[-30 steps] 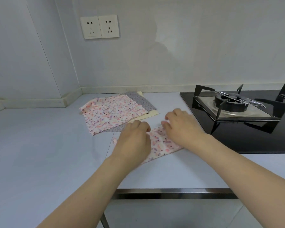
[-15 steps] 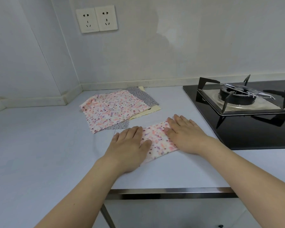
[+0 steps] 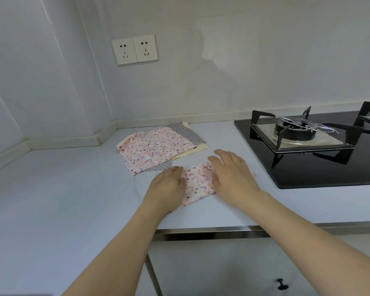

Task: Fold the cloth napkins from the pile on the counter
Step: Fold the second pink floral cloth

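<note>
Napkin (image 3: 198,184), floral, folded: left hand (image 3: 166,189) and right hand (image 3: 233,178) flat on it, fingers straight, gripping nothing. Advised: press outward evenly, edges aligned.

Your left hand (image 3: 166,188) and right hand (image 3: 233,176) cover both ends of the folded napkin (image 3: 198,181). The top pink cloth hides most of the pile (image 3: 156,149). The stove (image 3: 320,146) runs off the right edge.
</note>
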The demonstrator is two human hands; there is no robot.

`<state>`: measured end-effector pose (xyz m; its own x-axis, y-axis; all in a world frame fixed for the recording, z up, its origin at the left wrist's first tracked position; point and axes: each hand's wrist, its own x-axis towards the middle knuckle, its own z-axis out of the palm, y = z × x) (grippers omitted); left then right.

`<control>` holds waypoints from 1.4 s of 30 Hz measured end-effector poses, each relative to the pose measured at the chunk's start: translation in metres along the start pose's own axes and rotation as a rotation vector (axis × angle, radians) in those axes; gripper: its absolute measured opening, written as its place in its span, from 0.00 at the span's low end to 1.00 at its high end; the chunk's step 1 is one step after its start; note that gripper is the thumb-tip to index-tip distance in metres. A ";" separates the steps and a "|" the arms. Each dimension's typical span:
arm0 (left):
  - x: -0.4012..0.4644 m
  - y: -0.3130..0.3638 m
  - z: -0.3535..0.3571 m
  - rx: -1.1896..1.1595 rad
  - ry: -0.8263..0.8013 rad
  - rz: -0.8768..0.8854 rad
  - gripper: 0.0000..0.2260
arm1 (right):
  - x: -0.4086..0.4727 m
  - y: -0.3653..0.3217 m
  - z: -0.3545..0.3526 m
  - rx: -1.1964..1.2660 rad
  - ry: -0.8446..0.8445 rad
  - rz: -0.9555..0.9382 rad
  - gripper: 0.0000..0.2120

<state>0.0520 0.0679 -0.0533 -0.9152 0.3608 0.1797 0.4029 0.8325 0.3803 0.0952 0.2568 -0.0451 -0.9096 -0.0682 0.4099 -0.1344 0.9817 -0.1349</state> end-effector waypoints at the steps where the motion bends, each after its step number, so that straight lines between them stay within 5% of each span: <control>1: -0.003 0.002 -0.004 -0.118 0.051 -0.064 0.19 | -0.011 -0.012 -0.003 0.074 0.039 -0.064 0.20; 4: -0.017 0.003 -0.018 -0.224 0.132 -0.150 0.24 | -0.045 -0.045 -0.011 0.170 -0.060 -0.192 0.17; 9: -0.038 0.010 -0.031 -0.007 0.010 -0.105 0.23 | -0.076 -0.060 -0.016 0.085 -0.092 -0.186 0.29; 25: -0.077 0.021 -0.095 0.219 -0.455 -0.040 0.25 | -0.089 -0.064 -0.037 -0.098 0.022 -0.259 0.13; 28: -0.076 0.014 -0.094 0.151 -0.493 -0.039 0.27 | -0.087 -0.054 -0.047 -0.014 -0.027 -0.296 0.02; 34: -0.055 0.009 -0.087 -0.206 -0.191 -0.053 0.07 | -0.078 -0.033 -0.053 0.388 -0.066 -0.081 0.14; 37: -0.039 0.014 -0.084 -0.524 -0.169 -0.121 0.06 | -0.066 -0.017 -0.054 0.552 -0.033 0.039 0.12; 42: 0.000 0.028 -0.061 -0.638 -0.125 -0.132 0.10 | -0.035 0.010 -0.048 0.594 0.040 0.198 0.16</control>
<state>0.0639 0.0651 0.0127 -0.9365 0.3508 0.0031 0.1807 0.4747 0.8614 0.1448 0.2778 -0.0182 -0.9258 0.1224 0.3577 -0.1713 0.7078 -0.6854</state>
